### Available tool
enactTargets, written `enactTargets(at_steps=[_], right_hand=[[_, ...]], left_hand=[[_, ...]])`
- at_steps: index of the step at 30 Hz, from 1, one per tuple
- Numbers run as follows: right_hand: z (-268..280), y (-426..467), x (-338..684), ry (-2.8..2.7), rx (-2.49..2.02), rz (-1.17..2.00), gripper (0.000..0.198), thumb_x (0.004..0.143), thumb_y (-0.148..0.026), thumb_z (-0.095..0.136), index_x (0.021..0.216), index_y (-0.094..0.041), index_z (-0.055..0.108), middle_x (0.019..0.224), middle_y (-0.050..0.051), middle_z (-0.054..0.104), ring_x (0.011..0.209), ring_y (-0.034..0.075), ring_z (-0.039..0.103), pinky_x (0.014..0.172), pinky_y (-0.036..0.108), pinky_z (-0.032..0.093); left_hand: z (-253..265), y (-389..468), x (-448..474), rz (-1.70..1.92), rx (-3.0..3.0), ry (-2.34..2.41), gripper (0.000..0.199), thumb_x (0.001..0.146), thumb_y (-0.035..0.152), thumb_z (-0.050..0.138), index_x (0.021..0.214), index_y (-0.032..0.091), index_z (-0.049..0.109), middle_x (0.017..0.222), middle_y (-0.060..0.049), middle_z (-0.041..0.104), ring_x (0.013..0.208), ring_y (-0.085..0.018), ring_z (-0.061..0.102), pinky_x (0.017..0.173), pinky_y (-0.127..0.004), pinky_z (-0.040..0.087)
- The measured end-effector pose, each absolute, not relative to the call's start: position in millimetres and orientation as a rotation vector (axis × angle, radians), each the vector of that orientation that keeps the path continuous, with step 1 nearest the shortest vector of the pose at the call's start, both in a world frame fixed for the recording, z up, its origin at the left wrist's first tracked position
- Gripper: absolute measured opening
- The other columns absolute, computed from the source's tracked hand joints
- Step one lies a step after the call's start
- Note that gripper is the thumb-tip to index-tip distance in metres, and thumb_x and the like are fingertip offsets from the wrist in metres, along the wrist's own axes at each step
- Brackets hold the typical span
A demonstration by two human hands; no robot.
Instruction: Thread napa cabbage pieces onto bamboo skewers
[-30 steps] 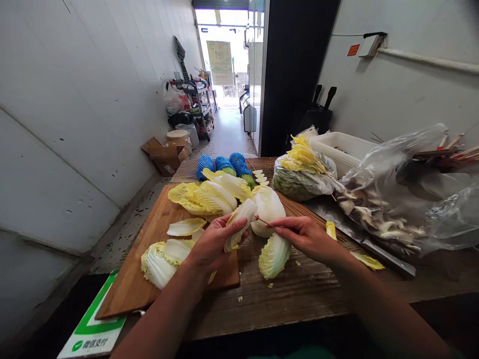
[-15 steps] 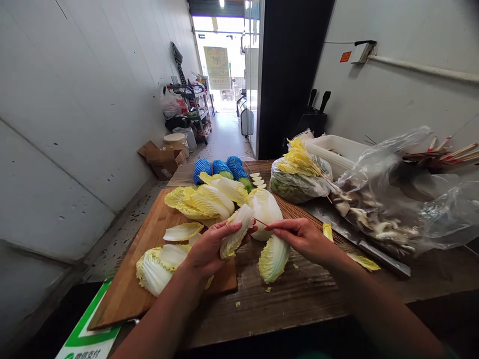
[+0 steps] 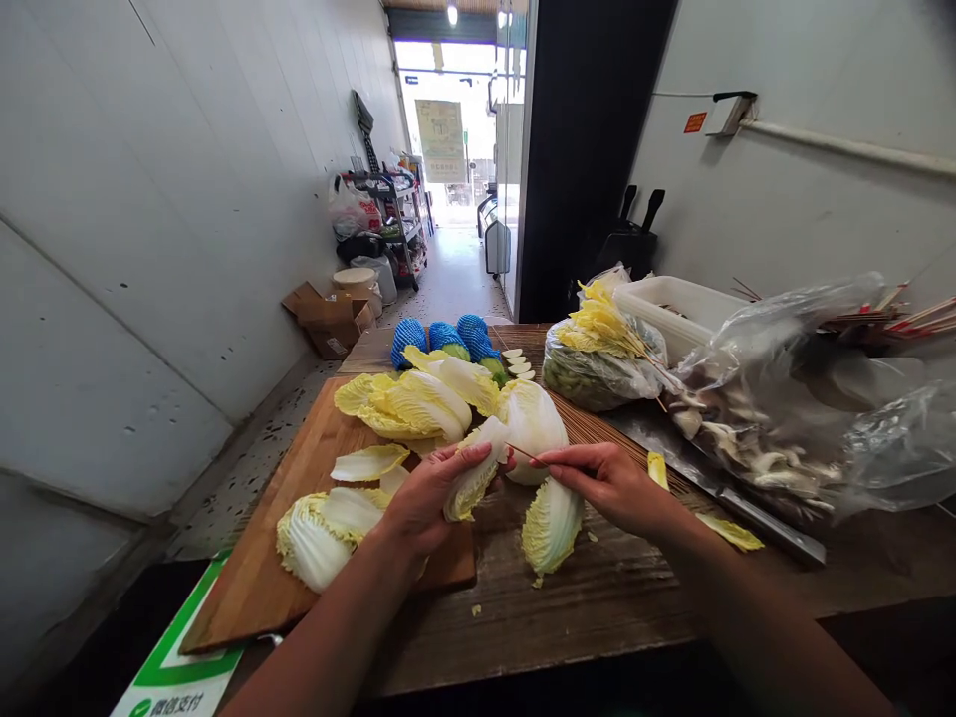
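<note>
My left hand (image 3: 433, 498) is closed on a napa cabbage leaf (image 3: 478, 468), thumb on top, held above the right edge of the wooden cutting board (image 3: 246, 568). A thin skewer (image 3: 525, 454) is pinched in my right hand (image 3: 604, 483); its tip meets the white stem end of that leaf. Below my right fingers another cabbage leaf (image 3: 553, 533) lies on the table. Behind my hands stands a white cabbage head (image 3: 532, 423). On the board rest a pile of yellow-edged leaves (image 3: 407, 403) and a cabbage piece (image 3: 310, 543).
Several squashes in blue foam nets (image 3: 409, 344) and white slices (image 3: 517, 363) sit at the back. A bundle of skewers (image 3: 597, 423), a knife (image 3: 773, 523), bagged mushrooms (image 3: 769, 448), skewered yellow leaves (image 3: 597, 319) and a white tub (image 3: 672, 309) occupy the right side.
The whole view has shifted slightly. Both hands keep their grips, and the skewer tip stays at the leaf's stem end.
</note>
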State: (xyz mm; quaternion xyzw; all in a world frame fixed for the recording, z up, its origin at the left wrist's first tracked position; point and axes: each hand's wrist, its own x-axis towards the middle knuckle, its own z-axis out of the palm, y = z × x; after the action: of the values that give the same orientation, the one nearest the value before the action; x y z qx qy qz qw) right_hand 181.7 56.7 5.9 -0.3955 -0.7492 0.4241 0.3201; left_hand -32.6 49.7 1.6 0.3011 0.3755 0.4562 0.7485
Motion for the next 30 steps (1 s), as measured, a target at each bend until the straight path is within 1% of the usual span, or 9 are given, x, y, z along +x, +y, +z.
enactTargets(at_steps=[7, 12, 19, 25, 30], right_hand=[[4.3, 57.1, 182.7, -1.956, -1.031, 1.130, 0.025, 0.083, -0.030, 0.055, 0.099, -0.019, 0.071, 0.099, 0.005, 0.071, 0.090, 0.021, 0.064, 0.078, 0.031, 0.050], [4.7, 56.2, 183.7, -1.944, -1.046, 1.147, 0.024, 0.083, -0.030, 0.055, 0.098, -0.019, 0.071, 0.099, 0.005, 0.071, 0.089, 0.021, 0.064, 0.077, 0.030, 0.049], [5.6, 56.0, 181.7, -1.933, -1.071, 1.164, 0.025, 0.083, -0.028, 0.054, 0.098, -0.017, 0.071, 0.096, 0.006, 0.071, 0.088, 0.021, 0.065, 0.075, 0.029, 0.050], [6.4, 55.8, 180.4, -1.947, -1.050, 1.144, 0.024, 0.083, -0.028, 0.054, 0.099, -0.018, 0.070, 0.099, 0.005, 0.071, 0.091, 0.021, 0.065, 0.080, 0.031, 0.050], [6.0, 56.4, 180.5, -1.973, -1.055, 1.125, 0.026, 0.084, -0.031, 0.053, 0.101, -0.019, 0.070, 0.101, 0.005, 0.070, 0.093, 0.022, 0.064, 0.080, 0.032, 0.051]], left_hand=[[-0.9, 50.3, -32.4, 0.975, 0.650, 0.841, 0.018, 0.072, 0.019, 0.067, 0.084, 0.006, 0.070, 0.081, -0.010, 0.071, 0.064, -0.013, 0.063, 0.063, -0.021, 0.052], [0.3, 49.3, -30.1, 0.988, 0.639, 0.827, 0.018, 0.071, 0.020, 0.069, 0.083, 0.006, 0.070, 0.082, -0.010, 0.071, 0.068, -0.014, 0.064, 0.066, -0.022, 0.052], [-1.9, 48.6, -28.2, 0.993, 0.633, 0.849, 0.017, 0.070, 0.018, 0.069, 0.082, 0.006, 0.070, 0.081, -0.010, 0.071, 0.068, -0.014, 0.064, 0.065, -0.023, 0.052], [0.2, 47.2, -27.1, 0.977, 0.643, 0.833, 0.017, 0.070, 0.019, 0.069, 0.082, 0.006, 0.070, 0.083, -0.010, 0.071, 0.069, -0.014, 0.064, 0.066, -0.022, 0.052], [2.0, 47.5, -25.1, 0.992, 0.624, 0.851, 0.014, 0.072, 0.016, 0.066, 0.080, 0.005, 0.070, 0.079, -0.011, 0.071, 0.066, -0.014, 0.064, 0.063, -0.021, 0.052]])
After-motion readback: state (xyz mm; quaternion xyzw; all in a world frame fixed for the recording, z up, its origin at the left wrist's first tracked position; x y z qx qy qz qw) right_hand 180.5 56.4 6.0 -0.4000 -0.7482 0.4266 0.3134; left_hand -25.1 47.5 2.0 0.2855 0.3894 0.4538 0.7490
